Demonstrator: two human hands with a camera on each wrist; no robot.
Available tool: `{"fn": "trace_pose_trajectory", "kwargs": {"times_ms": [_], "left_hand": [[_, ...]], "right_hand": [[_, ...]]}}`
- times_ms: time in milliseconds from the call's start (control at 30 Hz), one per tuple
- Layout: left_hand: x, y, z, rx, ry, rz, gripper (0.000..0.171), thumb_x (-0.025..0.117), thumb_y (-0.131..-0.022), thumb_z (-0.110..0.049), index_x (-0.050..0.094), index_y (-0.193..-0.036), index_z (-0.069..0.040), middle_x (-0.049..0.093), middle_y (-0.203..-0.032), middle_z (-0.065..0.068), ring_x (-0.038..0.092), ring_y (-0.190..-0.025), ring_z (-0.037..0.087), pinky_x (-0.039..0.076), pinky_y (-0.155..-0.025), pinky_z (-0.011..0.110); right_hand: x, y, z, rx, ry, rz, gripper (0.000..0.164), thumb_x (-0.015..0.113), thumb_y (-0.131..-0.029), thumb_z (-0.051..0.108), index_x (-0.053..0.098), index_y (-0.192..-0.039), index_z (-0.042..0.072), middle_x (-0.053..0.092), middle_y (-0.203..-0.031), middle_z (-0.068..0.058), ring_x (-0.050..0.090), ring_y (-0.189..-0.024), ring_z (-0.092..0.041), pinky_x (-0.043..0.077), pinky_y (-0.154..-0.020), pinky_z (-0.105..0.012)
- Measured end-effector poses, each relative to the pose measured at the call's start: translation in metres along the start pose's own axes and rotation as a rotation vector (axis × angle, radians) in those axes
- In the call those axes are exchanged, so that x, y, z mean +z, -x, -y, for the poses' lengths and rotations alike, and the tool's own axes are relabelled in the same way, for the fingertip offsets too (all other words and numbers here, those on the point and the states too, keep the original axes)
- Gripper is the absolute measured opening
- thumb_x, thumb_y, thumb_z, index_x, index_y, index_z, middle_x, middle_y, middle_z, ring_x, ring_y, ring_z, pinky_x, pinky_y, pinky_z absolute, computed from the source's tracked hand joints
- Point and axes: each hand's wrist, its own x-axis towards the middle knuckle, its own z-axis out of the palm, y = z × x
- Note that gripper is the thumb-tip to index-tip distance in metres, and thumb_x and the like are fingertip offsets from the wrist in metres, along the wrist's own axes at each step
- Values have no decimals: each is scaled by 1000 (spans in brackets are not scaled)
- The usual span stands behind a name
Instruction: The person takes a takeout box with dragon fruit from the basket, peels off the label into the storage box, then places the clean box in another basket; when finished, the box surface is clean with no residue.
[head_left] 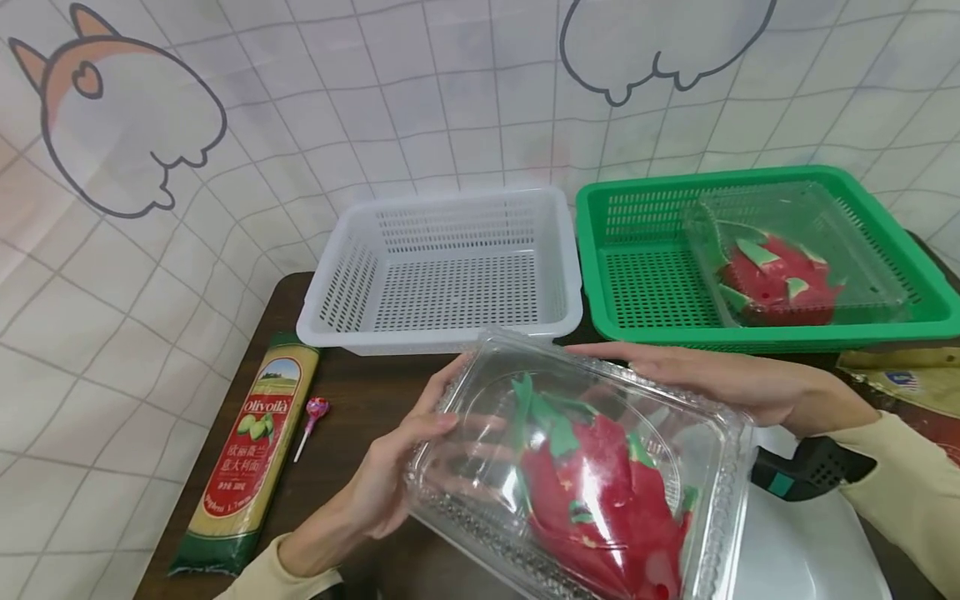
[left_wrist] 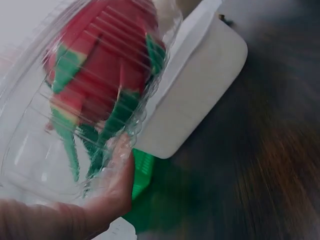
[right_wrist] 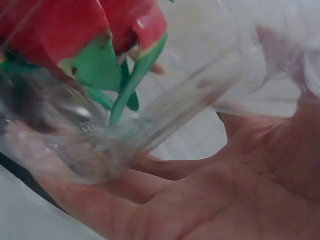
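A clear plastic clamshell box (head_left: 480, 467) with a red and green dragon fruit (head_left: 600, 500) inside is held tilted above the table. My left hand (head_left: 390, 467) grips its left end, thumb on top and fingers seen through the plastic. At the far right edge, my right hand (head_left: 720, 379) holds the box, its fingers stretched along the side. The right wrist view shows the palm (right_wrist: 215, 200) partly apart from the plastic. A second clear box (head_left: 847, 225) with another dragon fruit (head_left: 780, 279) lies in the green basket (head_left: 645, 337).
Left of the green basket stands a white basket (head_left: 457, 337). A spaghetti pack (head_left: 251, 454) and a lollipop (head_left: 317, 408) lie on the dark table (head_left: 360, 375) at left. White smooth plastic (head_left: 802, 542) shows at lower right, with a gold and red packet (head_left: 900, 379) behind.
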Motion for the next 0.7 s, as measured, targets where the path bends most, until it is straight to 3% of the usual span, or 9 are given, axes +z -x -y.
{"fn": "trace_pose_trajectory", "kwargs": {"times_ms": [67,200,400,600,700], "left_hand": [[-2,-3,0,-12,-6,6,68,37,-106,-22,6,-166,-28,36,-148,35,60,-127,42,54,-91,66],[-4,-11,0,-40,-20,20,67,38,-105,-22,9,-166,-27,39,-147,35,62,-123,41,57,-88,63],[-6,-20,0,-93,-61,37,67,38,-105,-27,10,-166,-30,41,-149,34,61,-125,44,57,-86,65],[-14,-27,-9,-106,-220,66,72,40,-103,-33,8,-167,-31,45,-151,32,60,-128,47,56,-90,63],[-17,-29,-16,-97,-330,46,73,42,-102,-36,10,-168,-32,37,-159,22,55,-132,46,52,-98,61]], "right_hand": [[2,-1,0,8,0,15,64,42,-111,30,16,-169,28,20,-170,-18,35,-148,-42,48,-107,-60],[6,-3,0,57,107,-11,69,49,-107,35,17,-169,34,21,-170,-14,37,-147,-41,48,-104,-63],[13,-4,1,109,229,-100,66,48,-106,42,21,-167,41,23,-170,-8,30,-150,-42,37,-108,-74],[14,1,0,92,234,-205,65,49,-105,41,25,-166,42,16,-172,-10,26,-149,-48,45,-101,-71],[14,3,0,58,255,-260,65,49,-105,39,26,-166,39,16,-173,-11,25,-149,-49,47,-99,-71]]}}
